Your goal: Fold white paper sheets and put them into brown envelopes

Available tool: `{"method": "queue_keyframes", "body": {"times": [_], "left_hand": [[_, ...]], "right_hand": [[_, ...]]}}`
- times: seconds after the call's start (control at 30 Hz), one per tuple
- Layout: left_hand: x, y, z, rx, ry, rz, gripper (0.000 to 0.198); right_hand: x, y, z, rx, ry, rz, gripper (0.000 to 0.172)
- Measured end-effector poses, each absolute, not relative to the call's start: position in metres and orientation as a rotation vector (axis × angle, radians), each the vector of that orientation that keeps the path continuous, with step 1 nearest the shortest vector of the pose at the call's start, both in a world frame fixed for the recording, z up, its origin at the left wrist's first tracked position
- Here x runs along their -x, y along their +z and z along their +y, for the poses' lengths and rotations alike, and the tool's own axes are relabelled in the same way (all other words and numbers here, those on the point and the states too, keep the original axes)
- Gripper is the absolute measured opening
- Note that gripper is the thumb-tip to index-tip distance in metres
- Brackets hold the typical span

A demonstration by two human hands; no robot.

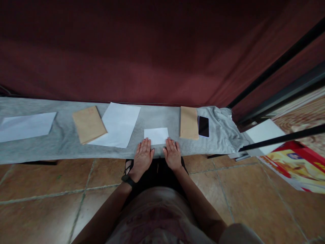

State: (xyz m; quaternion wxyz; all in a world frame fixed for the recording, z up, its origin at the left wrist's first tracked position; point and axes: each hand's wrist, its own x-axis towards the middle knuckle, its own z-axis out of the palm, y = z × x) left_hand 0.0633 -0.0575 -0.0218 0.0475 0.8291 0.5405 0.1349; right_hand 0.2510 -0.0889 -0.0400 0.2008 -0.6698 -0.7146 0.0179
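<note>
My left hand point(143, 156) lies flat and open on the grey cloth point(63, 145), fingers stretched toward a small folded white paper point(156, 135). My right hand point(173, 154) rests flat and open beside it, fingertips touching the paper's lower right corner. Neither hand holds anything. A black band sits on my left wrist. To the left lie a white sheet point(117, 124) and a tan envelope point(88, 124) that overlaps it. A second tan envelope point(189, 122) lies to the right of the small paper.
A black phone point(203, 126) lies next to the right envelope. Another white sheet point(25, 126) sits at the far left. A dark red curtain point(152, 51) hangs behind. White paper point(264, 134) and a red printed box point(294, 166) lie right, on the tiled floor point(50, 189).
</note>
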Motion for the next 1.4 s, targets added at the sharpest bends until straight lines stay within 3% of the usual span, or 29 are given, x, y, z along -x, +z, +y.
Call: {"method": "queue_keyframes", "body": {"times": [0.37, 0.67, 1.4], "left_hand": [[-0.07, -0.016, -0.051, -2.496, 0.48, 1.696, 0.06], [-0.103, -0.018, -0.029, -2.588, 0.266, 1.505, 0.058], [-0.079, -0.023, -0.012, -2.377, 0.463, 1.8, 0.064]], "right_hand": [[-0.247, -0.027, -0.081, 1.871, 0.126, -1.928, 0.051], [-0.238, -0.016, -0.049, 1.821, 0.278, -2.091, 0.048], [-0.242, -0.03, -0.05, 1.96, 0.099, -1.973, 0.056]]}}
